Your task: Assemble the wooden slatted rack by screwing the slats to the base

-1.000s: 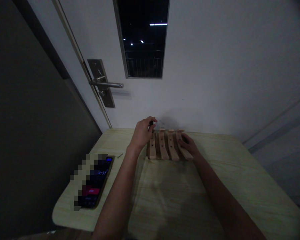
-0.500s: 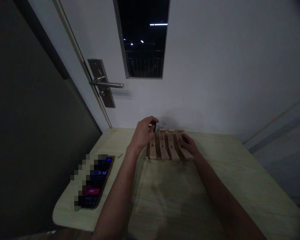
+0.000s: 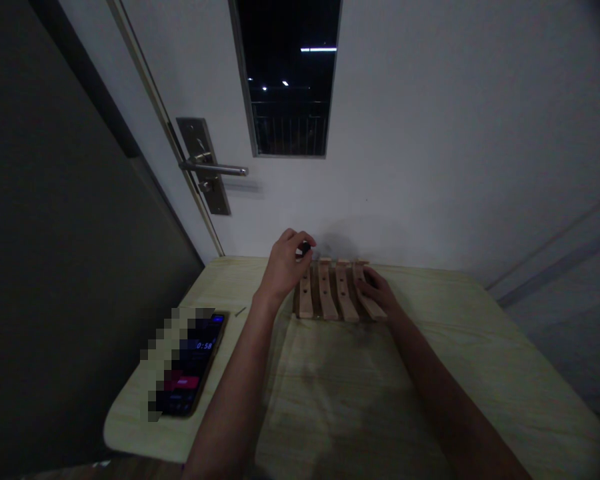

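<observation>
The thumb and forefinger of the left hand [image 3: 283,263] were bent almost together, pinching a small dark object [image 3: 306,248]; what it was could not be made out. The pinch stood above the back left corner of a wooden rack [image 3: 327,303], and whether the object touched the wood was unclear. The right hand [image 3: 380,291] was curled at the rack's right end, its thumb over the rightmost slat and a forefinger round the back of it; how tightly its hidden fingers were closed could not be told.

The rack lay near the middle of the table's far edge, its four pale, curved slats side by side, each running front to back, with dark round holes showing in them. The pale wood-grained table [image 3: 310,400] bore a phone [image 3: 195,363] beside its left edge, toward the rounded near left corner, the lit screen partly blurred into blocks. Just beyond the phone's upper right corner lay a thin little stick [image 3: 241,311].

Behind the far edge rose a white door [image 3: 405,133] with a metal handle [image 3: 220,171] and a narrow, dark window [image 3: 290,53].
</observation>
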`<state>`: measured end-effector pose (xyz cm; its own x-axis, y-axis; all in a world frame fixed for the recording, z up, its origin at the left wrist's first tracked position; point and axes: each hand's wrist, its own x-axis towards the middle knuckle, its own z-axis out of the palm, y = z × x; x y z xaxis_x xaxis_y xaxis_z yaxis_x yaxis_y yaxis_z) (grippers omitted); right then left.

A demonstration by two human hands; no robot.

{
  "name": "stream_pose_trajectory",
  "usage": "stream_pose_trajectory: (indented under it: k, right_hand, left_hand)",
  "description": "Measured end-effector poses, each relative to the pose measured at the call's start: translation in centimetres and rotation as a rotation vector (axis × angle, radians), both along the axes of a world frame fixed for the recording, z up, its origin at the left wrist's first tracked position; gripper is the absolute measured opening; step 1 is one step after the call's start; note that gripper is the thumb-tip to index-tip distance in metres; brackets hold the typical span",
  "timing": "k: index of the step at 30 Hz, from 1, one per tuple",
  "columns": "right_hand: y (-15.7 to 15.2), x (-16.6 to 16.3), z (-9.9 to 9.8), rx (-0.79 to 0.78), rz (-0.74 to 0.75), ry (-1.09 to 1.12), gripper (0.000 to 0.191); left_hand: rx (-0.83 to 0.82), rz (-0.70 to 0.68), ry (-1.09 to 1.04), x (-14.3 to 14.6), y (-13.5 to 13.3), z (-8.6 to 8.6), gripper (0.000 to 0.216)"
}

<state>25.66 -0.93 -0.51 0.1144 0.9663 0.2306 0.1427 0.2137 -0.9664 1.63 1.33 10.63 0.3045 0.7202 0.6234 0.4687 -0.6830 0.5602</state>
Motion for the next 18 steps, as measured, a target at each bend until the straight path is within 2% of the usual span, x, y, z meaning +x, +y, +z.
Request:
stream_pose_trajectory:
  k: [5, 13, 18]
  right_hand:
    - [0.14, 0.07, -0.24, 0.003, -0.009, 0.002, 0.045]
    - [0.05, -0.02, -0.01, -0.01, -0.023, -0.011, 0.05]
    - [-0.24, -0.34, 0.5, 0.006, -0.01, 0.004, 0.048]
  left_hand:
    - [0.023, 0.017, 0.009, 0.0, -0.08, 0.08, 0.034]
    - [0.009, -0.024, 0.041, 0.44, -0.1, 0.02, 0.018]
    - [-0.008, -0.016, 0.067, 0.52, -0.23, 0.22, 0.018]
